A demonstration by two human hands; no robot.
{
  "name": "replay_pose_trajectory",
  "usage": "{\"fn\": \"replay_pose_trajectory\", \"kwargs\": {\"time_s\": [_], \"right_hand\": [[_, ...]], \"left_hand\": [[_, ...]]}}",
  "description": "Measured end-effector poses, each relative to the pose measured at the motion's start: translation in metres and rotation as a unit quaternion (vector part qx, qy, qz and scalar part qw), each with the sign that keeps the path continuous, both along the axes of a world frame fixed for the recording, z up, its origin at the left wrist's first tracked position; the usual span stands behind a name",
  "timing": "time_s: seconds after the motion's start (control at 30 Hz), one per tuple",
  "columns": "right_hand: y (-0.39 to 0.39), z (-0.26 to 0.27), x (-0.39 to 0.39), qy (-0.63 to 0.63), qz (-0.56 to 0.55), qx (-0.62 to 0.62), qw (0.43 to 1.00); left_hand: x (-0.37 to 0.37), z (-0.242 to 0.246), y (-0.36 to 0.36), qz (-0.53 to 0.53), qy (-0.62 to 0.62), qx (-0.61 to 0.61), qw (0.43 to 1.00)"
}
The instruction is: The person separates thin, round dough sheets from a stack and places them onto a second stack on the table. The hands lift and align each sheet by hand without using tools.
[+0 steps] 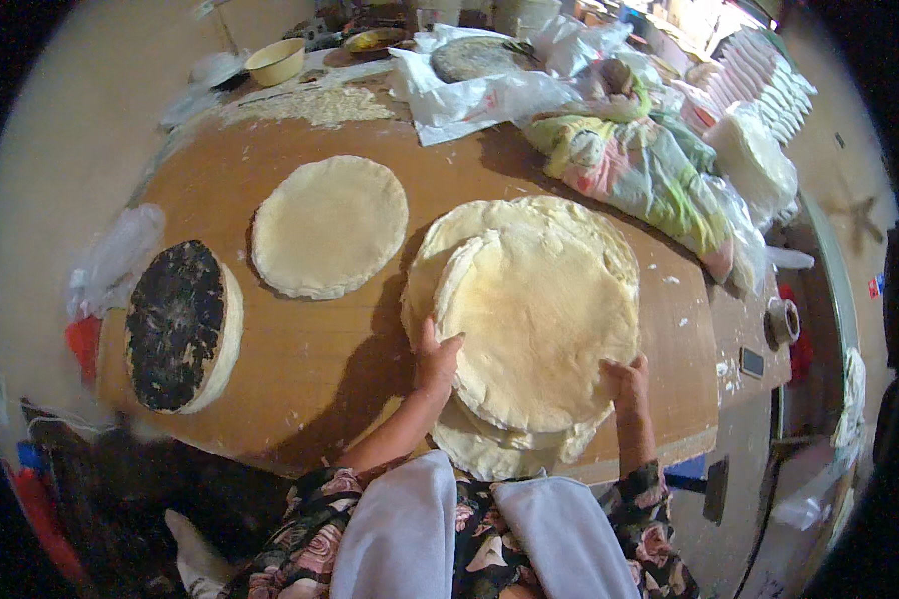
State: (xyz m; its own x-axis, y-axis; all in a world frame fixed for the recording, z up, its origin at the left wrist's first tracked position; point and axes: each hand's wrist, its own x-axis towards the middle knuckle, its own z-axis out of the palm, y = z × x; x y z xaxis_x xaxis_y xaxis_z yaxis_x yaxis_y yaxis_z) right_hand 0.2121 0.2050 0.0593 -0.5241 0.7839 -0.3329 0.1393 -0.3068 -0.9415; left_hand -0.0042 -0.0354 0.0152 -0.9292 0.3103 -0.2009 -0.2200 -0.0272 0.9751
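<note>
Before me, a round pale sheet of flat dough or flatbread (539,322) is held by its near edges, apparently with more sheets beneath it. My left hand (438,363) grips its left rim, thumb on top. On the right rim my right hand (628,378) pinches the edge, its fingers mostly hidden. Below it lies a wider pile of similar rounds (607,232), showing at the back and front. To the left, another flat round (330,224) rests on the brown wooden table (292,367). A thick round pad with a blackened face (176,326) sits at the table's left edge.
A colourful cloth bundle (637,165) and white plastic bags (464,97) line the back right. Flaky scraps (322,106) and a yellow bowl (276,61) are at the back left. A phone (751,363) and a tape roll (783,320) lie right.
</note>
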Motion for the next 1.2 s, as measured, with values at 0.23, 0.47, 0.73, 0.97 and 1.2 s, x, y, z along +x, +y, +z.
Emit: {"fn": "replay_pose_trajectory", "kwargs": {"time_s": [0.23, 0.47, 0.73, 0.97, 1.2], "right_hand": [[-0.065, 0.16, -0.066, 0.127, -0.008, 0.073, 0.989], [-0.09, 0.242, -0.217, 0.126, 0.125, 0.146, 0.973], [-0.117, 0.171, -0.407, 0.215, 0.206, 0.052, 0.953], [-0.13, -0.087, -0.446, 0.028, 0.164, -0.055, 0.984], [-0.151, -0.052, -0.446, 0.002, 0.147, -0.041, 0.988]], "left_hand": [[-0.051, 0.081, -0.032, -0.028, -0.107, 0.151, 0.982], [-0.178, 0.15, -0.083, -0.018, -0.031, 0.159, 0.987], [-0.296, 0.182, -0.183, 0.182, 0.105, 0.203, 0.956], [-0.344, -0.044, -0.227, 0.232, -0.047, 0.105, 0.966], [-0.352, -0.038, -0.219, 0.266, 0.211, -0.272, 0.9]]}}
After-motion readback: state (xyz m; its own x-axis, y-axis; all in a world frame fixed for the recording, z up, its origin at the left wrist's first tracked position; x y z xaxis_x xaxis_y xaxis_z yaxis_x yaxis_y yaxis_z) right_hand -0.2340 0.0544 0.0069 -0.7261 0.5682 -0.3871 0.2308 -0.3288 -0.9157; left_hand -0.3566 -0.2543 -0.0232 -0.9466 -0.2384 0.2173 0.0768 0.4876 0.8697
